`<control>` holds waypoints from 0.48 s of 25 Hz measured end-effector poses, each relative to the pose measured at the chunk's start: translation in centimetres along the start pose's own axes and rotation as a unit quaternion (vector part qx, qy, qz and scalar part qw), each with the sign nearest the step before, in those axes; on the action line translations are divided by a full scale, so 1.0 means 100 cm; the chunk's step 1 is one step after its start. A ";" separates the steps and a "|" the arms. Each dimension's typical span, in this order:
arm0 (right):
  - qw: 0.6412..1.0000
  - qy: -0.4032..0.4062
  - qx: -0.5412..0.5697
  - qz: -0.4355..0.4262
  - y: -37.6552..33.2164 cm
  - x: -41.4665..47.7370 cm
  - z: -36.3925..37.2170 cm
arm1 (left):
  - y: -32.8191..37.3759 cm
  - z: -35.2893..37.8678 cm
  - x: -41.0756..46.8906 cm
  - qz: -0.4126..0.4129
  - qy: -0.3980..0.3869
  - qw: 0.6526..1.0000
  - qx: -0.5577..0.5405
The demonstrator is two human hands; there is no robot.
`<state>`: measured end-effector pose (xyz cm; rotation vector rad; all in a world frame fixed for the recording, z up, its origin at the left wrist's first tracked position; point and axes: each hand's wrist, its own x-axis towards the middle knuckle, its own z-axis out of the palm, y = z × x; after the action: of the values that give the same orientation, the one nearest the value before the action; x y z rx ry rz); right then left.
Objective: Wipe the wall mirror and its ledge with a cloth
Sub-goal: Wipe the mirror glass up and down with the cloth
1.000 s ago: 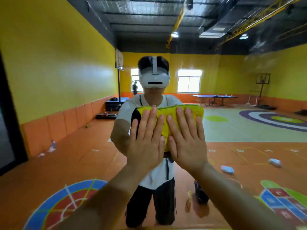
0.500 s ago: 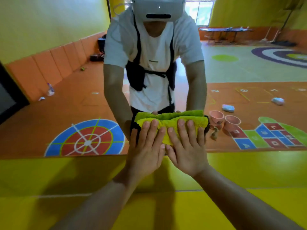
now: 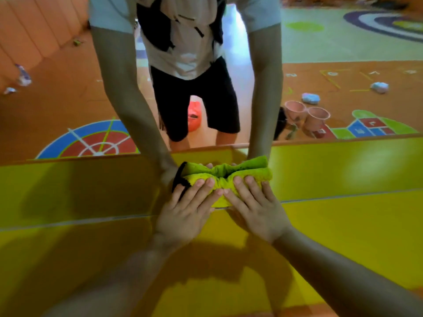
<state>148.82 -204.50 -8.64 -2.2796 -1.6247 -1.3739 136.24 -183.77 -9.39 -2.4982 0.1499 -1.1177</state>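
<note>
A folded yellow-green cloth [image 3: 229, 183] with a black trim is pressed against the bottom strip of the wall mirror [image 3: 68, 92], just above the seam with the glossy yellow ledge [image 3: 343, 239]. My left hand [image 3: 185, 216] lies flat on the cloth's left half. My right hand [image 3: 254, 213] lies flat on its right half, fingertips side by side, and the cloth bunches between them. In the glass, the reflected arms meet the cloth from above.
The mirror reflects a person in a white shirt and black shorts, the orange gym floor with painted game markings, two pink cups [image 3: 306, 115] and small scattered items. The yellow ledge runs left and right of my hands; its near edge sits at the frame bottom.
Both hands slid the cloth down the mirror from chest height to its bottom edge at the ledge. My view tilted down with them, and the cloth bunched up.
</note>
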 end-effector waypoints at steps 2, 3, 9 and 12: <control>1.000 0.004 0.002 -0.005 -0.002 -0.009 0.004 | 0.005 0.009 -0.011 0.002 -0.001 1.000 0.013; 1.000 0.009 0.012 0.000 -0.001 -0.009 0.004 | 0.008 0.010 -0.013 -0.005 -0.004 1.000 0.015; 0.998 0.012 0.049 -0.024 0.013 -0.030 0.006 | 0.021 0.013 -0.019 0.011 -0.028 0.999 0.026; 0.997 0.005 0.070 -0.024 0.028 -0.043 0.002 | 0.034 0.011 -0.014 0.029 -0.054 0.998 0.013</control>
<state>150.81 -208.88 -10.33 -2.1649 -1.7252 -1.2358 136.36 -186.19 -12.40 -2.5066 0.1754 -0.9542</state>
